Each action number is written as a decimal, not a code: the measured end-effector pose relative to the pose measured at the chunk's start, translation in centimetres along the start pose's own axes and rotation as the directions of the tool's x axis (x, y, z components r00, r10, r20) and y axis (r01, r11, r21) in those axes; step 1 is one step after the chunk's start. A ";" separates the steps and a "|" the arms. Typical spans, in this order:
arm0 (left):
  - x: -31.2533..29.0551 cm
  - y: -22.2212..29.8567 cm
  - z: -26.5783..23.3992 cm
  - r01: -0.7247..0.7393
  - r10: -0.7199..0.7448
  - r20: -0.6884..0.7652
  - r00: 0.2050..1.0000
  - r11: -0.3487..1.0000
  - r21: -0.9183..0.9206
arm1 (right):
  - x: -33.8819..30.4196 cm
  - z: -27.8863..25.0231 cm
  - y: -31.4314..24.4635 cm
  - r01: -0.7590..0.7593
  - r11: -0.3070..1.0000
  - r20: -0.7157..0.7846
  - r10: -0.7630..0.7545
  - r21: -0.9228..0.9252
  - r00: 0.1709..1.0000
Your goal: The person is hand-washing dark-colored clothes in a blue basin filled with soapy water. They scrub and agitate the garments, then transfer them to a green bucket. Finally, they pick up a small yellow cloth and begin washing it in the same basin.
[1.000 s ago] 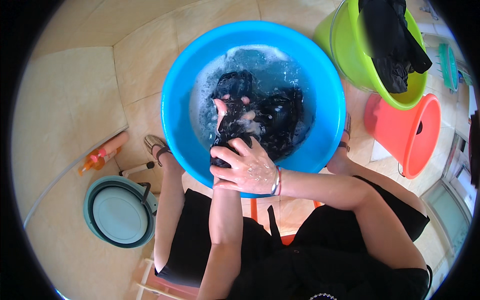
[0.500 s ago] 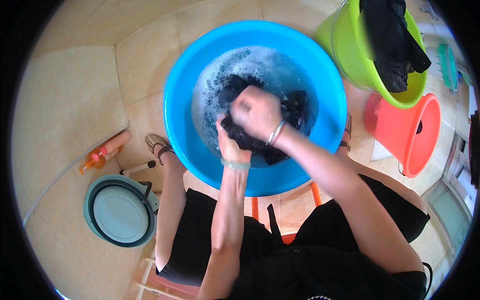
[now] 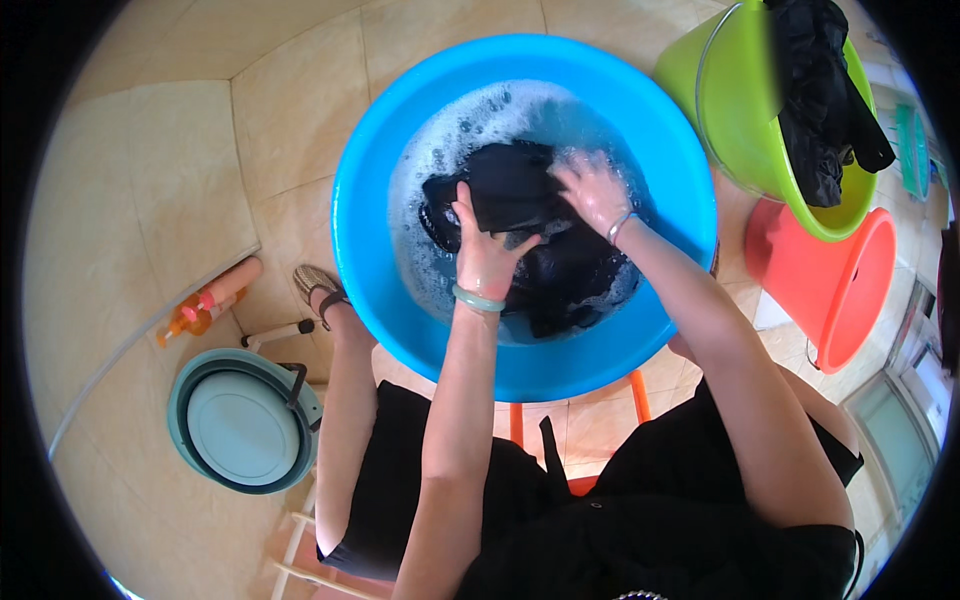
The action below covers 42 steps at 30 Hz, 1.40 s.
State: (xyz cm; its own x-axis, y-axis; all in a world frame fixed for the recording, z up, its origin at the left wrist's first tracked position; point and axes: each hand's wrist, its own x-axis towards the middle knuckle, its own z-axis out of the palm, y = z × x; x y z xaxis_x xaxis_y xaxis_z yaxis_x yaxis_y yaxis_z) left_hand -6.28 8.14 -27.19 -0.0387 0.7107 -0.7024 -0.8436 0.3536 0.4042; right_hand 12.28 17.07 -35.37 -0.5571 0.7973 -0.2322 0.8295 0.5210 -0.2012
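Wet black cloth (image 3: 520,185) lies bunched in soapy water inside a large round blue basin (image 3: 355,290). My left hand (image 3: 485,265), with a pale green bangle at its wrist, is against the near side of the cloth. Its thumb and one finger stretch apart, and the cloth hides the other fingers. On the right side of the cloth, my right hand (image 3: 598,200) is open, its fingers spread and wet at the fabric's edge. A silver bangle circles that wrist. More dark fabric sits partly under the water below both hands.
A lime-green bucket (image 3: 725,110) with black clothing (image 3: 815,110) over its rim stands at far right, beside a coral-red bucket (image 3: 800,285). Bottles (image 3: 215,295) and a grey-green folding basin (image 3: 240,430) are at left. Orange stool legs (image 3: 640,395) show below the blue basin.
My hands were close together on bunched cloth. Now my right hand has moved right and opened, my left thumb and finger have spread, and the cloth lies flatter and wider.
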 end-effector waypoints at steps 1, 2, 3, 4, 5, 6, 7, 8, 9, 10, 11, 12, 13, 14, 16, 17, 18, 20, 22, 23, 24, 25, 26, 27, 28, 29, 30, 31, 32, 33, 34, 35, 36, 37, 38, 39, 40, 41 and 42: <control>0.2 -0.4 0.7 0.009 -0.009 -0.011 1.000 0.999 0.037 | 0.6 0.3 0.6 -0.156 0.983 -0.019 0.159 0.092 0.987; 0.2 -0.6 1.4 0.019 -0.017 -0.033 0.999 0.997 0.075 | 1.6 -0.3 -0.2 -0.373 0.888 -0.029 0.394 0.268 0.918; 0.0 -0.8 1.9 0.027 -0.021 -0.053 0.998 0.994 0.108 | 2.3 -0.3 -1.5 -0.412 0.803 -0.211 0.533 0.431 0.819; 0.2 -1.0 1.8 0.008 -0.009 0.011 1.000 0.994 0.108 | 2.1 -0.7 -2.1 -0.259 0.841 -0.233 0.404 0.475 0.885; 0.1 -0.8 1.2 -0.010 0.010 0.000 1.000 0.992 0.123 | 1.5 -1.9 -4.0 -0.088 0.850 -0.250 0.250 0.520 0.935; -0.1 -0.3 0.7 -0.031 0.034 -0.013 0.999 0.990 0.138 | 0.8 -4.2 -5.9 0.189 0.854 -0.349 -0.008 0.485 0.937; -0.4 0.2 0.0 -0.046 0.051 -0.028 0.998 0.987 0.153 | -0.6 -6.9 -7.8 0.448 0.784 -0.435 -0.255 0.430 0.864; -0.2 1.0 -1.0 -0.068 0.064 0.055 0.996 0.996 0.063 | -2.4 -9.4 -9.9 0.421 0.734 -0.343 -0.268 0.533 0.900; 0.2 2.0 -2.3 0.196 -0.179 0.151 0.972 0.976 -0.100 | -4.4 -11.5 -11.0 0.371 0.693 -0.247 -0.278 0.618 0.928; -1.1 2.5 1.0 0.059 -0.052 0.099 0.994 0.996 -0.063 | -6.1 -13.6 -11.6 0.414 0.708 -0.198 -0.371 0.573 0.907; -2.5 2.9 4.0 -0.076 0.077 0.055 0.996 0.997 -0.019 | -7.5 -14.8 -12.1 0.455 0.717 -0.142 -0.454 0.528 0.880; -3.0 3.1 4.0 -0.114 0.114 0.097 0.989 0.993 -0.003 | -8.3 -15.5 -13.2 0.541 0.678 -0.253 -0.483 0.497 0.838; -3.2 3.1 3.4 -0.055 0.064 0.146 0.987 0.997 -0.062 | -8.6 -16.0 -14.1 0.622 0.637 -0.360 -0.508 0.455 0.783; -2.8 2.5 2.4 0.066 -0.030 0.207 0.978 0.983 -0.171 | -8.4 -16.0 -14.8 0.604 0.657 -0.375 -0.475 0.451 0.796; -2.4 1.8 0.9 0.202 -0.113 0.290 0.950 0.933 -0.298 | -7.9 -16.4 -16.3 0.571 0.688 -0.411 -0.409 0.448 0.815; -2.7 1.6 0.4 0.223 -0.119 0.307 0.944 0.918 -0.329 | -7.5 -16.8 -17.0 0.558 0.716 -0.454 -0.367 0.419 0.812; -2.8 1.5 -0.1 0.229 -0.117 0.315 0.942 0.909 -0.348 | -7.1 -16.8 -17.6 0.531 0.715 -0.475 -0.310 0.454 0.824; -2.7 1.2 -0.6 0.227 -0.106 0.318 0.942 0.900 -0.373 | -6.0 -16.3 -18.2 0.521 0.709 -0.579 -0.194 0.475 0.792; -2.8 0.6 -0.8 0.217 -0.093 0.309 0.946 0.892 -0.396 | -5.3 -16.0 -17.8 0.531 0.683 -0.636 -0.126 0.501 0.761; -2.9 0.1 -0.9 0.204 -0.086 0.292 0.953 0.892 -0.404 | -4.8 -15.9 -17.5 0.535 0.675 -0.664 -0.090 0.507 0.742; -3.2 0.2 -0.9 0.180 -0.067 0.273 0.960 0.891 -0.416 | -4.2 -15.8 -17.2 0.539 0.652 -0.660 -0.077 0.533 0.747; -3.8 0.0 -0.9 0.154 -0.054 0.236 0.970 0.890 -0.428 | -3.9 -15.3 -16.9 0.541 0.636 -0.656 -0.072 0.550 0.751; -3.9 -0.7 -0.5 0.119 -0.036 0.197 0.980 0.895 -0.430 | -3.6 -14.8 -16.3 0.533 0.631 -0.648 -0.062 0.564 0.759; -4.0 -1.4 -0.2 0.095 -0.023 0.166 0.986 0.893 -0.439 | -3.3 -14.4 -15.5 0.522 0.625 -0.642 -0.044 0.580 0.766; -3.7 -2.2 0.3 0.059 -0.002 0.128 0.992 0.894 -0.444 | -3.2 -14.0 -14.4 0.482 0.622 -0.599 -0.026 0.617 0.800; -4.8 -1.2 0.1 -0.036 0.063 0.050 0.997 0.904 -0.426 | -2.6 -14.5 -14.9 0.478 0.586 -0.583 -0.011 0.654 0.812; -4.8 -1.6 0.3 -0.091 0.101 0.001 0.995 0.900 -0.426 | -1.8 -13.6 -14.3 0.418 0.578 -0.534 0.037 0.701 0.845; -4.7 -2.1 0.3 -0.146 0.130 -0.067 0.989 0.901 -0.407 | -0.9 -12.2 -13.3 0.355 0.566 -0.480 0.083 0.744 0.873; -5.1 -1.4 1.7 -0.190 0.118 -0.288 0.950 0.952 -0.238 | 0.2 -8.9 -11.1 0.251 0.658 -0.381 0.060 0.710 0.922; -4.8 -1.5 3.9 -0.155 0.105 -0.455 0.884 0.985 -0.073 | 0.1 -6.9 -7.9 0.122 0.771 -0.282 0.077 0.625 0.956; -4.6 -0.7 4.6 -0.084 0.152 -0.467 0.871 0.983 0.162 | -0.6 -5.8 -7.6 0.010 0.782 -0.188 0.138 0.623 0.973; -4.4 -0.7 4.3 -0.126 0.147 -0.448 0.882 0.989 0.076 | -1.3 -5.4 -7.6 -0.111 0.788 -0.082 0.201 0.605 0.976; -4.1 -0.9 3.5 -0.164 0.144 -0.427 0.893 0.986 -0.012 | -0.4 -4.8 -7.1 -0.155 0.769 -0.072 0.252 0.621 0.965; -3.8 -1.0 2.7 -0.198 0.141 -0.405 0.903 0.975 -0.101 | 0.7 -4.2 -6.4 -0.199 0.747 -0.060 0.304 0.635 0.951; -3.3 -1.0 1.6 -0.116 0.083 -0.223 0.971 0.984 -0.138 | 1.2 -4.3 -5.4 -0.281 0.694 -0.020 0.391 0.663 0.920; -2.7 -1.1 2.3 -0.065 0.037 -0.176 0.984 0.986 -0.152 | 1.4 -2.1 -1.6 -0.274 0.764 -0.065 0.381 0.584 0.922; -2.6 -0.7 2.4 -0.033 0.009 -0.150 0.989 0.986 -0.163 | 1.4 -1.5 0.2 -0.290 0.766 -0.155 0.450 0.574 0.879; -2.4 -0.6 2.4 0.007 -0.029 -0.123 0.992 0.984 -0.178 | 1.2 -1.0 1.2 -0.316 0.766 -0.242 0.515 0.560 0.822; -2.1 -0.2 0.6 -0.007 0.016 0.046 0.999 0.984 -0.177 | 0.8 -1.4 -0.2 -0.225 0.857 -0.229 0.361 0.463 0.904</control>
State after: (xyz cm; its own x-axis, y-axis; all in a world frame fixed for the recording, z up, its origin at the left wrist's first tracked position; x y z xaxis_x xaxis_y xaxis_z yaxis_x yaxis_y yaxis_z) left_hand -5.75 6.92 -25.41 -0.0271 0.7437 -0.6680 -0.9248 0.2350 0.2991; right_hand 11.70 18.04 -34.20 -0.1955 0.9785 -0.0648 0.8181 0.1263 -0.5611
